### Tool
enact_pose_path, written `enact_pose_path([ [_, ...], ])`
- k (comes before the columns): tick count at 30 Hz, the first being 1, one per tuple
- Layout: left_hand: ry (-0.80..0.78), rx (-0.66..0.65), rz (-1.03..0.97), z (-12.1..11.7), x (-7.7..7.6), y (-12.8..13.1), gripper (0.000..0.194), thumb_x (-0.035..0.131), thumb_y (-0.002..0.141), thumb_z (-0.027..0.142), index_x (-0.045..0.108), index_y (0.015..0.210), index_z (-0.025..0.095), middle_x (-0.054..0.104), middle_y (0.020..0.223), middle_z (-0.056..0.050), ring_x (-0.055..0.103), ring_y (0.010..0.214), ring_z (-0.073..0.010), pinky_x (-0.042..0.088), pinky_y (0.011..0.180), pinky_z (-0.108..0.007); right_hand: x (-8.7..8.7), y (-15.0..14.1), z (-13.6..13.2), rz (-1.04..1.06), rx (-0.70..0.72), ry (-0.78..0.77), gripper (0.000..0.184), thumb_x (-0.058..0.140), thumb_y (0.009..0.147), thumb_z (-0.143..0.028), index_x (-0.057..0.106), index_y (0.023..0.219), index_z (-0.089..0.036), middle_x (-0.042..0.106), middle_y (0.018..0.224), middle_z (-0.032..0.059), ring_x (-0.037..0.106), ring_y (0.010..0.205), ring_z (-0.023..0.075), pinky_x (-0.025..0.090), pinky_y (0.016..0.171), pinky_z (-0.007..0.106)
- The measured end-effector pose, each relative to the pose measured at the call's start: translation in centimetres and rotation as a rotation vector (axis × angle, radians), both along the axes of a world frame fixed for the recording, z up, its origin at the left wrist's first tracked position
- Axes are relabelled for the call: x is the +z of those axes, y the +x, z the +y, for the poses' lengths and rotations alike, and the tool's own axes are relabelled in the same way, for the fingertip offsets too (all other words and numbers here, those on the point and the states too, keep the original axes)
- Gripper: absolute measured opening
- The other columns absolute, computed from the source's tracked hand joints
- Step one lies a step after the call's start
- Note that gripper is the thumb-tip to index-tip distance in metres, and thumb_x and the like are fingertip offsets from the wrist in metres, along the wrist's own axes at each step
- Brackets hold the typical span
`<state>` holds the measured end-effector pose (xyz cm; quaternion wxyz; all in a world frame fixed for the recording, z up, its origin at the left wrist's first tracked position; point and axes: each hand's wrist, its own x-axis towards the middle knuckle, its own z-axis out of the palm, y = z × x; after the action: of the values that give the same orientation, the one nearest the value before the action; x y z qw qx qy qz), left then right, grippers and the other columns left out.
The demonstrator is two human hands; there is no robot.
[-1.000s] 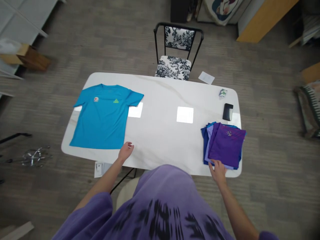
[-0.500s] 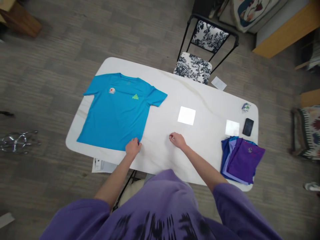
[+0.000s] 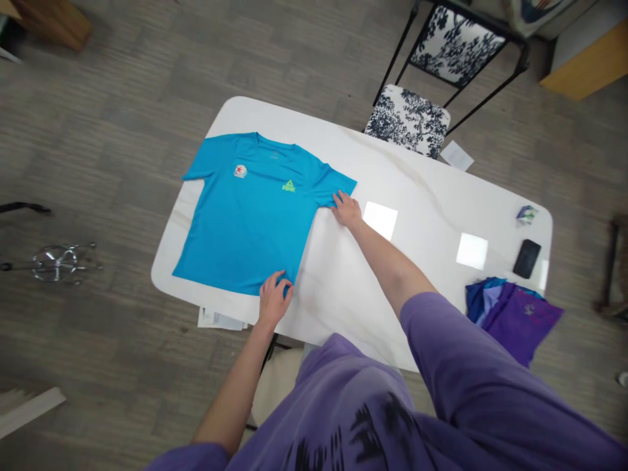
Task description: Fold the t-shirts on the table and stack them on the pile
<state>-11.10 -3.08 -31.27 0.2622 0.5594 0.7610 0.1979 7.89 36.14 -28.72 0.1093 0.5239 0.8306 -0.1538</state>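
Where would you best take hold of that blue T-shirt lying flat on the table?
Probably along its near-right edge: the blue T-shirt lies spread flat, front up. The left hand is at the bottom hem corner and the right hand at the sleeve tip. Pinching those loose edges from that side seems easiest.

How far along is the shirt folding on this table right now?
Done: a stack of folded purple and blue shirts sits at the table's right end. In hand: the left hand grips the blue T-shirt's hem corner, the right hand its sleeve. Left: that shirt lies flat, no fold made yet.
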Motion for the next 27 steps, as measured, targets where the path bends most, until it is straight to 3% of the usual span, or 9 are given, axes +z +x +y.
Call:
enact_pose_path([
  [3,-0.044,-0.102,0.004,0.2,-0.2,2.8,0.017,0.056,0.106,0.032,0.072,0.106,0.027,0.053,0.163,-0.007,0.048,0.151,-0.0336,0.050,0.114,-0.051,-0.4,2.4,-0.7,-0.020,-0.003,0.024,0.070,0.033,0.113,-0.048,0.026,0.176,-0.018,0.013,0.185,0.0104,0.015,0.170,0.0308,0.019,0.136,0.058],
  [6,-0.136,-0.197,-0.011,0.9,0.2,6.8,0.018,0.055,0.107,0.033,0.072,0.109,0.028,0.058,0.152,-0.011,0.058,0.136,-0.0313,0.053,0.106,-0.046,-0.2,6.7,-1.4,-0.031,-0.012,0.042,0.071,0.031,0.113,-0.051,0.026,0.176,-0.019,0.013,0.185,0.0101,0.014,0.171,0.0302,0.019,0.136,0.058],
  [8,-0.232,-0.331,-0.017,1.6,0.8,10.0,0.020,0.054,0.108,0.034,0.072,0.114,0.028,0.062,0.142,-0.014,0.062,0.127,-0.0300,0.054,0.102,-0.044,0.4,10.7,-1.7,-0.026,-0.010,0.047,0.069,0.031,0.114,-0.051,0.029,0.175,-0.019,0.017,0.185,0.0104,0.017,0.170,0.0301,0.019,0.136,0.059],
  [12,-0.392,-0.641,-0.001,3.1,1.6,17.7,0.024,0.051,0.108,0.032,0.071,0.120,0.028,0.069,0.127,-0.015,0.067,0.118,-0.0286,0.054,0.098,-0.042,2.0,20.5,-2.6,-0.026,-0.019,0.010,0.066,0.036,0.114,-0.052,0.035,0.173,-0.023,0.025,0.183,0.0098,0.022,0.169,0.0301,0.017,0.136,0.060],
  [17,-0.414,-0.848,-0.025,4.9,1.8,29.6,0.023,0.053,0.107,0.030,0.074,0.117,0.027,0.074,0.120,-0.016,0.072,0.113,-0.0284,0.056,0.095,-0.041,3.5,34.2,-4.3,-0.064,-0.128,-0.017,0.065,0.039,0.114,-0.055,0.040,0.171,-0.025,0.023,0.183,0.0091,0.023,0.168,0.0328,0.020,0.135,0.063],
  [23,-0.413,-0.964,-0.083,6.3,1.8,44.6,0.028,0.051,0.106,0.029,0.073,0.122,0.025,0.074,0.125,-0.019,0.074,0.115,-0.0319,0.058,0.094,-0.044,3.6,49.5,-5.8,-0.113,-0.244,0.025,0.065,0.042,0.114,-0.057,0.042,0.171,-0.024,0.024,0.183,0.0098,0.024,0.167,0.0345,0.020,0.134,0.062],
  [27,-0.413,-0.950,-0.105,6.2,1.7,51.8,0.033,0.046,0.108,0.030,0.071,0.127,0.023,0.073,0.127,-0.022,0.075,0.115,-0.0336,0.059,0.092,-0.046,3.5,57.2,-5.6,-0.123,-0.275,0.018,0.066,0.044,0.116,-0.053,0.044,0.168,-0.013,0.021,0.182,0.0194,0.023,0.165,0.0372,0.018,0.130,0.066],
])
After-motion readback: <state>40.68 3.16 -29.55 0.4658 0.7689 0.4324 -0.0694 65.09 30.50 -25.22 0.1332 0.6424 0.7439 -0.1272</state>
